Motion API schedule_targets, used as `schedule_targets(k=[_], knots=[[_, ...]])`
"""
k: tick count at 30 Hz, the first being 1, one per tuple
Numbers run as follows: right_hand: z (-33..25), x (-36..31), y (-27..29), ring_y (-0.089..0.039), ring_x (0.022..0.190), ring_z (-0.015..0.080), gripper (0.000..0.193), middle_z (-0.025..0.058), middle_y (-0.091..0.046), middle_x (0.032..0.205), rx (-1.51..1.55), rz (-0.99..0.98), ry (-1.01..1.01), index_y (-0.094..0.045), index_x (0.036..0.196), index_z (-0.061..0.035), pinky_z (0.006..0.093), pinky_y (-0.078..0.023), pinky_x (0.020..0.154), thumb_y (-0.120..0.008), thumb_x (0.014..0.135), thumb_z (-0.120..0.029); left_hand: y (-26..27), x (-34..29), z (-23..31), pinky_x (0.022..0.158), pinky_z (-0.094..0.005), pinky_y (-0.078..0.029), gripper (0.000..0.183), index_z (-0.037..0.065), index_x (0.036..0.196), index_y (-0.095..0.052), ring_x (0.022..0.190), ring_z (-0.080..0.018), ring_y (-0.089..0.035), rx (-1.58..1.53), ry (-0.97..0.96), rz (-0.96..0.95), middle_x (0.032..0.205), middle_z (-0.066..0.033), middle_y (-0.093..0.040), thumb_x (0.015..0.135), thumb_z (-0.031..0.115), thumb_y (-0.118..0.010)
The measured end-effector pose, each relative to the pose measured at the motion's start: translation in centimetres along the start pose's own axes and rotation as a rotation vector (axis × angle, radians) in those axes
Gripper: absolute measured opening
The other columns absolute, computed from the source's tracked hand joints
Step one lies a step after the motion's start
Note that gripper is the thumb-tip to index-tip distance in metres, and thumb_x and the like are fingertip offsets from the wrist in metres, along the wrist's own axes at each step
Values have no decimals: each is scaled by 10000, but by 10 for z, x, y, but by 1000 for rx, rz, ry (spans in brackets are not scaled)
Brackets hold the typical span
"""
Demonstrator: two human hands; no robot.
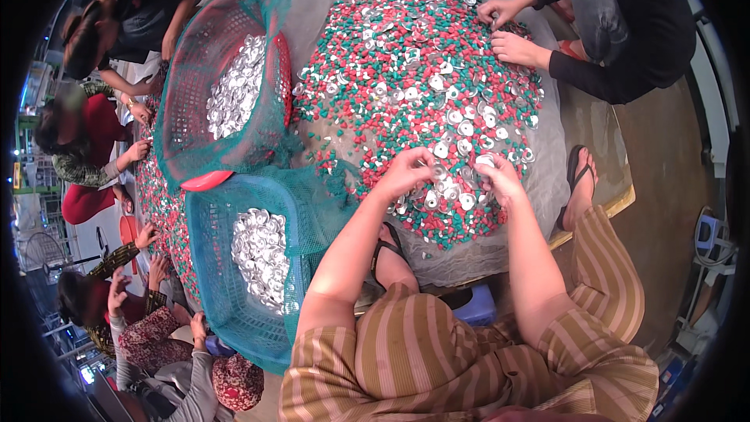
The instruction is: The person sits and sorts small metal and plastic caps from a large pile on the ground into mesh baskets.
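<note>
A wide heap of small red, green and white pieces (367, 55), mixed with round silver metal discs (465, 128), spreads over a clear plastic sheet (547, 137). Over its near end, my left hand (408, 173) is closed with thumb and fingers pinched. Silver shows at those fingertips, but whether it is gripped or lies behind them is unclear. A little to the right, my right hand (501, 180) pinches one shiny metal disc (485, 161) between thumb and fingers. Several loose discs lie on the heap between and below both hands.
At my left stand a blue basket (234, 187) and a red basket (187, 82), both netted in green and holding silver discs. A person in black sleeves (582, 70) reaches into the heap at right. Several other people work along the left. A yellow-edged board (617, 202) lies underneath.
</note>
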State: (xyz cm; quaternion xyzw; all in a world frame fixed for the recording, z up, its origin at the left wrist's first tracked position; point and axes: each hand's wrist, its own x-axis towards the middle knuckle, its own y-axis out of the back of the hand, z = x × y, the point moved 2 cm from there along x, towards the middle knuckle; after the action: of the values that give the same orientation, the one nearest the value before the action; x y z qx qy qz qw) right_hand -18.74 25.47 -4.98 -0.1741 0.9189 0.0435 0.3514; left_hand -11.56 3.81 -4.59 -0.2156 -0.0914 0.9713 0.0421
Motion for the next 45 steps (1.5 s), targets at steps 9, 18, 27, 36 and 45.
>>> schedule_targets(k=[9,18,27,36,45], knots=[[-17,-17,1,-552,596,124,103,46,-584,702,278,-216,86,-502,787,-81,243,-414,465,-562,719,-130,-43,0,8,619,-293,-470,217,82,794,-587,739,-179,-603,812,9,31,844,-68,-603,667,211,-706],[11,1,-11,-582,671,225,314,88,-602,698,-839,58,390,-568,768,-40,335,-446,652,-750,618,-248,-24,-2,-11,626,-267,-471,155,41,741,-507,704,-114,-577,471,-153,105,746,-42,-578,641,32,-625],[4,1,-8,-569,587,123,275,57,-596,630,-640,40,359,-554,666,-26,264,-439,540,-763,613,-196,-24,-14,1,575,-305,-463,166,59,795,-566,662,-168,-598,761,-94,231,714,-55,-598,667,110,-659],[1,3,-13,-586,628,174,210,66,-567,620,-765,118,401,-517,722,-54,306,-425,531,-701,656,-130,-33,-5,-6,609,-358,-469,160,67,724,-547,679,-267,-596,752,-62,332,740,-98,-585,595,-10,-600],[0,-5,-30,-585,766,278,194,77,-610,782,-1072,147,286,-583,790,-88,388,-453,661,-685,676,-207,30,-58,14,591,-235,-443,218,47,692,-517,660,-63,-508,186,11,368,700,29,-529,608,24,-717]])
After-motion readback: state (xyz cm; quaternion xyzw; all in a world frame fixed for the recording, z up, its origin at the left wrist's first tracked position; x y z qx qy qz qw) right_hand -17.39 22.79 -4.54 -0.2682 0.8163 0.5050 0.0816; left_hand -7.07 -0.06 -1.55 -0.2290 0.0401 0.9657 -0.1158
